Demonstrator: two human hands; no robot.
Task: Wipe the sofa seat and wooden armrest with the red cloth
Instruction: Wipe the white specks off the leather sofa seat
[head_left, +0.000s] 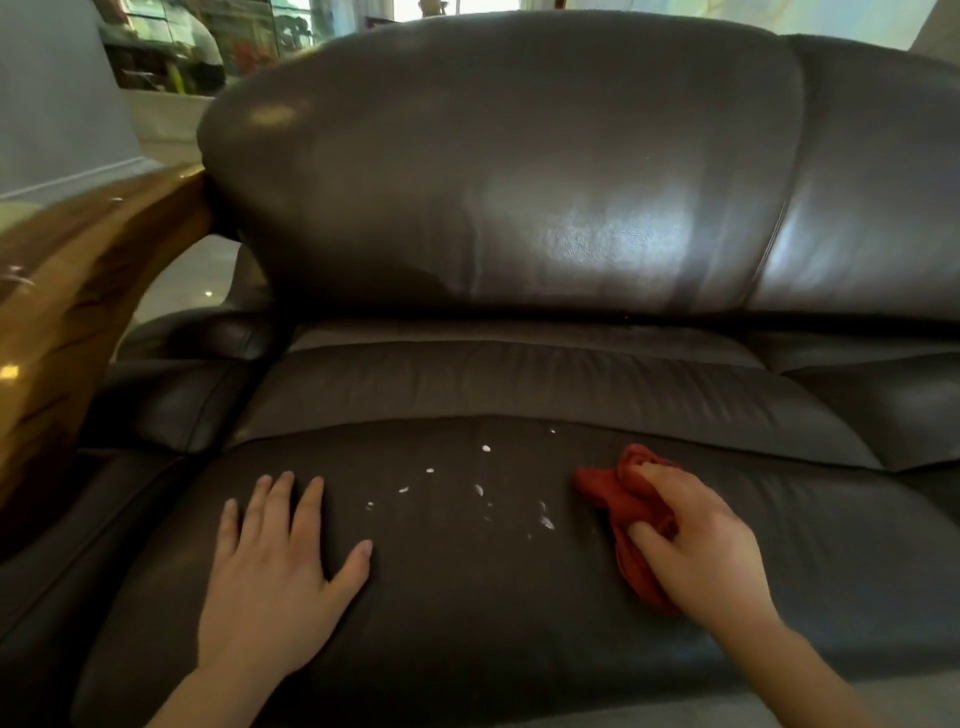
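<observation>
A dark brown leather sofa seat (467, 597) fills the lower part of the head view. Small white specks (485, 448) are scattered over its middle. My right hand (696, 540) grips a bunched red cloth (605, 488) and presses it on the seat just right of the specks. My left hand (275, 566) lies flat on the seat with its fingers spread, to the left of the specks. The glossy wooden armrest (78, 291) runs along the left edge, apart from both hands.
The leather backrest (493, 171) rises behind the seat, and a second seat cushion (883, 405) adjoins on the right. A padded leather side panel (171, 400) sits below the armrest. A grey wall and pale floor lie beyond the armrest.
</observation>
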